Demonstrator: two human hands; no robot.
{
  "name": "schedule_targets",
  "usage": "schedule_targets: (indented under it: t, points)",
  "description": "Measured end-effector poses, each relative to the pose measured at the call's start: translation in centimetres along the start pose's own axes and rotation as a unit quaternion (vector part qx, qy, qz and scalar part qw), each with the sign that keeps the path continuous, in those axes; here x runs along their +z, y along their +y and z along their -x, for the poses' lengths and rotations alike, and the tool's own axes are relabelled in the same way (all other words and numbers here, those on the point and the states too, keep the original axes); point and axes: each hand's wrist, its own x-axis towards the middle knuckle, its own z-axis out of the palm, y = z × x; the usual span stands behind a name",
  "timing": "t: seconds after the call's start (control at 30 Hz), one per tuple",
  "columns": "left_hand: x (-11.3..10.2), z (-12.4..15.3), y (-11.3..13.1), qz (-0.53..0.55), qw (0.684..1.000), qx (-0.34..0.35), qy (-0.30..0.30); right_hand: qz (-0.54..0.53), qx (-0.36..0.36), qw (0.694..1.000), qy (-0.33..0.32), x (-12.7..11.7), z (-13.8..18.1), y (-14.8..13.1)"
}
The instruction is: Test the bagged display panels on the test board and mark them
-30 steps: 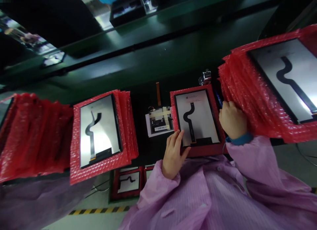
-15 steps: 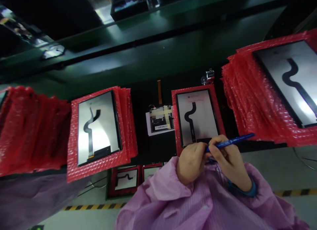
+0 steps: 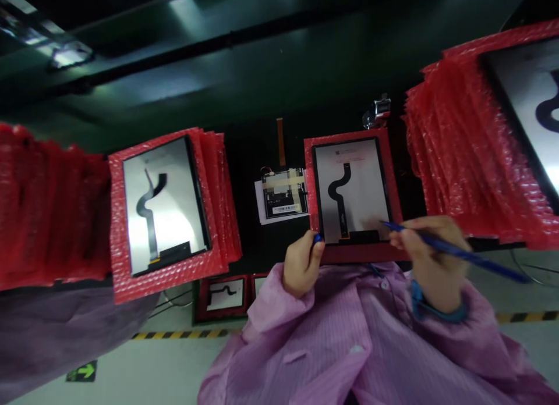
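Observation:
In front of me a display panel (image 3: 362, 189) lies back side up on a red bubble-wrap sheet (image 3: 395, 201), its black flex cable (image 3: 338, 192) curving across the silvery back. My right hand (image 3: 432, 256) grips a blue marker pen (image 3: 463, 252), the uncapped tip just over the panel's lower right part. At the panel's lower left corner, my left hand (image 3: 303, 262) is closed on a small blue pen cap (image 3: 317, 238).
Left stands a stack of panels in red bubble wrap (image 3: 218, 201); another red stack (image 3: 454, 143) is at right. Between lie a small circuit assembly (image 3: 286, 201) and an orange ribbon cable (image 3: 280, 142). A metal tally counter (image 3: 379, 111) sits behind the panel. At far left a purple sleeve (image 3: 65, 341) shows.
My hands have parted: the cap has come off the pen and moved left in my left hand. The pen's tip has come over the panel. The view has shifted slightly.

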Motion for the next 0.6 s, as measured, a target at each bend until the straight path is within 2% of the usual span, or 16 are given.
schedule_targets:
  t: [0.1, 0.2, 0.4, 0.6]
  points:
    - [1.2, -0.7, -1.5, -0.102, 0.993, 0.049, 0.031, -0.040, 0.024, 0.997, -0.064, 2.9, -0.2, 1.3]
    - [1.7, -0.9, -1.9, -0.133, 0.987, 0.078, 0.030, -0.015, 0.006, 0.997, -0.077, 4.4, -0.2, 2.1]
    - [1.4, -0.8, -1.6, -0.142, 0.987, 0.069, 0.024, 0.036, -0.021, 0.992, -0.119, 4.3, -0.2, 1.9]
    - [1.4, -1.0, -1.5, -0.132, 0.987, 0.082, 0.033, 0.049, -0.052, 0.991, -0.111, 4.6, -0.3, 2.2]
